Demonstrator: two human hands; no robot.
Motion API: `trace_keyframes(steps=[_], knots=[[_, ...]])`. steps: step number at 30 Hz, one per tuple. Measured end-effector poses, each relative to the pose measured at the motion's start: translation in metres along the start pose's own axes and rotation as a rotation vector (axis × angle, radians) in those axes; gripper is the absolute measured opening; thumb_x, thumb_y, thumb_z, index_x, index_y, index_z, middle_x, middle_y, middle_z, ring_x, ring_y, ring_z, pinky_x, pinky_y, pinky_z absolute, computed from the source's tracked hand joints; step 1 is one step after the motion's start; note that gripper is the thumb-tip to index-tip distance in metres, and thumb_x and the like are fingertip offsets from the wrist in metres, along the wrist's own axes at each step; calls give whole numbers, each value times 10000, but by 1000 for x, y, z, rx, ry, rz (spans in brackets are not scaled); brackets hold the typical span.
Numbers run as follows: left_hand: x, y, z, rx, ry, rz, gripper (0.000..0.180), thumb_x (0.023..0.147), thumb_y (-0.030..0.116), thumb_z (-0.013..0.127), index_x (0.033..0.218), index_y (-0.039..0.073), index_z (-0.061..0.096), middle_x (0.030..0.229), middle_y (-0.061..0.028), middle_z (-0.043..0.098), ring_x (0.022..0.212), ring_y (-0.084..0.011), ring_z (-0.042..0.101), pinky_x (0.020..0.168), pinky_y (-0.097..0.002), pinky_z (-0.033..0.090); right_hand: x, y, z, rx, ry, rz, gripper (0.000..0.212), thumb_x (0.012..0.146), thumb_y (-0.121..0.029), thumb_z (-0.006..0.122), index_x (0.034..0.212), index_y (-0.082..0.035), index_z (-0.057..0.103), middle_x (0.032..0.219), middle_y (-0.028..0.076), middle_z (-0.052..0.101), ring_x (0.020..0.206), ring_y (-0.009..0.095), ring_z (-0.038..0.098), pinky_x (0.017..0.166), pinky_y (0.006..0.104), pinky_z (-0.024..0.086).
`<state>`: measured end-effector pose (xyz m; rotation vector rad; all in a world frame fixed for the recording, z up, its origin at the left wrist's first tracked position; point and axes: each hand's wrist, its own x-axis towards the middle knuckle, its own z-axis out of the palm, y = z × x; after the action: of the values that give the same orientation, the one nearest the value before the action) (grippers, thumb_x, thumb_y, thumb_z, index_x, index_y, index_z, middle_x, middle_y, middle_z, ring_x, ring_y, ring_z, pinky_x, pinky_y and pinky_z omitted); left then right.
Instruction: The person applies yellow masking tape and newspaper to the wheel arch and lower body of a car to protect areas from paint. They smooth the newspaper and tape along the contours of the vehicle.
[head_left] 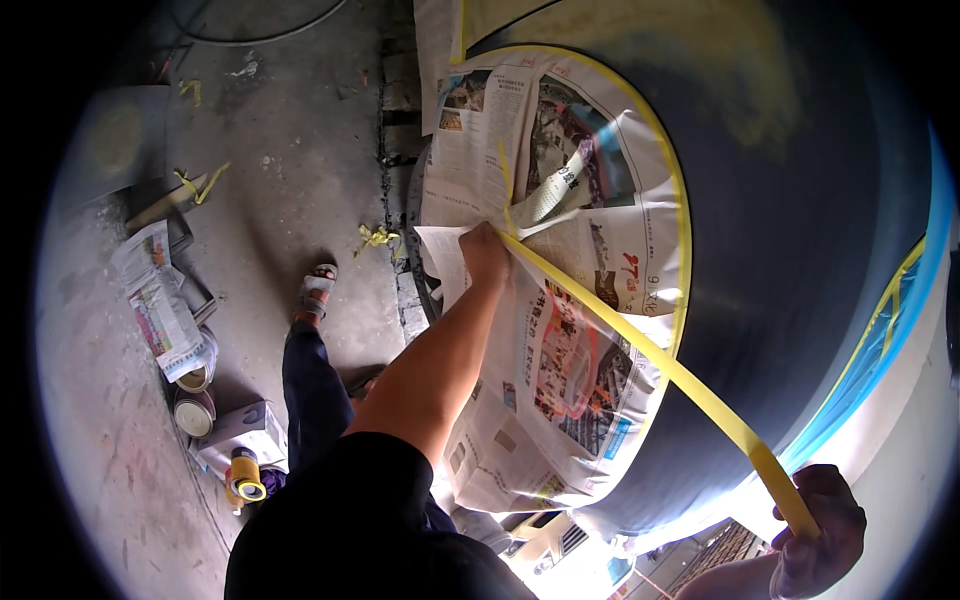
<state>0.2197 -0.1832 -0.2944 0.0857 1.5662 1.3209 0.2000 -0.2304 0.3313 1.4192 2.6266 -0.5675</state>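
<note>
Two hands on one length of yellow tape (640,345), drawn out btwn them, and it looks taut. R hand (818,535) is beyond the lower right of the newspaper cover (580,350), fingers closed on the tape, grip narrow; can't tell if there's a roll in that palm. From there the tape runs up-left, w/ a bend near the R hand, crosses the cover's right edge and heads over the print. L hand (487,252) is at the cover's left part, fist closed on the other end; exact finger pos. hidden.

Step in hand, prob.: laying a strip to fix the masking paper. Next move, by the look of it, calls for steady tension, the L end pinned, R hand brought in to line the strip up, then a press-down w/o creases. Risk: it sticks to itself at that bend.

Round the cover's right rim goes a yellow border (687,240), apparently tape too; right of that, a dark curved panel (790,250), and farther right some blue film (850,400). Left of the cover, down on the floor: yellow scraps (376,238), then a sandalled foot (318,290), and farthest left, a can (194,412) + folded newspaper (160,295).
</note>
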Motion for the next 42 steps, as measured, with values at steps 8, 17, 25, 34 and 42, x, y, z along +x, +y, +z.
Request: trace_keyframes(steps=[8,17,25,34,42], knots=[[-17,16,-12,-34,-16,350,326,944,267,578,995,-55,580,801,-88,593,711,-191,554,719,-354,471,-6,2,6,-14,-41,-82,266,791,-229,668,900,4,604,706,114,606,667,251,596,657,396,521],[-39,64,-29,-140,-526,135,535,920,425,672,1206,-7,544,1026,-58,611,967,-123,543,879,-276,439,-10,-19,19,-69,-6,-11,291,834,-245,647,963,11,593,747,126,612,719,288,596,686,412,517],[-57,93,-20,250,-275,146,636,814,355,744,1210,-90,520,1225,-273,522,1154,-377,515,992,-454,420,7,-36,27,-131,-44,-24,249,798,-181,663,980,-16,622,767,102,648,762,295,627,706,418,533],[-145,132,-24,83,-255,691,415,998,197,482,1319,-67,471,1337,-252,489,1221,-452,456,1057,-487,359,16,-39,36,-202,74,-16,212,747,-164,682,906,-31,640,736,84,648,754,296,644,682,409,546],[-159,137,-19,100,-473,547,566,1059,352,302,1435,-67,362,1482,-285,349,1383,-436,329,1150,-463,269,34,-53,32,-276,30,-36,195,703,-103,707,873,-31,645,745,89,656,751,306,663,712,427,570]])
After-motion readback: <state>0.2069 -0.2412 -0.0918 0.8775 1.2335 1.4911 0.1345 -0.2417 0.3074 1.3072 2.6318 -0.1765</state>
